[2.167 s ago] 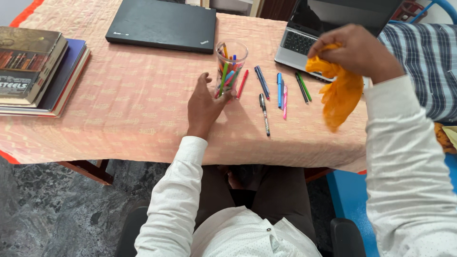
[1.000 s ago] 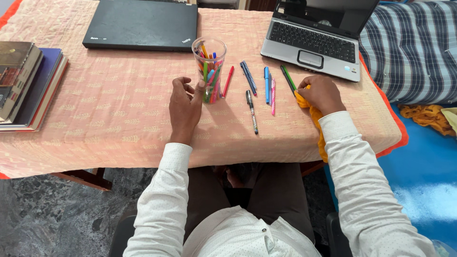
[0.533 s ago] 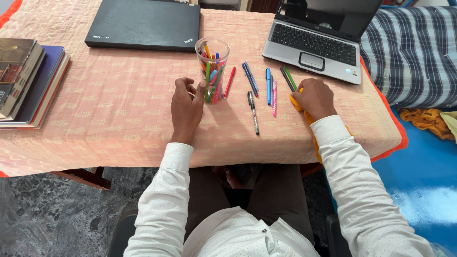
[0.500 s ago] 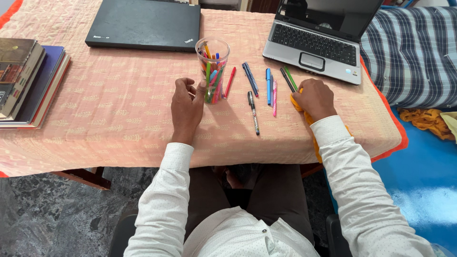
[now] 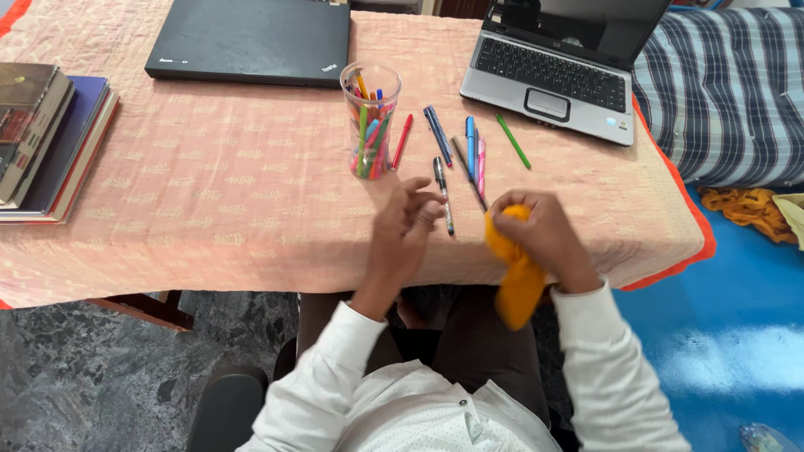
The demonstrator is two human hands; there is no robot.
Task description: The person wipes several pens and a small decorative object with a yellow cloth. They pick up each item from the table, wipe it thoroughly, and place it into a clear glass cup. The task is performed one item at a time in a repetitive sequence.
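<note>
Right hand [image 5: 540, 238] is clutching the orange cloth [image 5: 515, 276] bunched at the table edge, seemingly wrapping a dark pen [image 5: 471, 172]; left hand [image 5: 406, 226], fingers loosely spread, is hovering beside the black pen [image 5: 442, 192].

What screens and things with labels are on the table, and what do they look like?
Open laptop: far right of table, silver, its screen dark.
Closed laptop: far middle, flat black rectangle, small logos on lid.
Top book: left edge, brown cover with printed pictures, on a stack.
</note>
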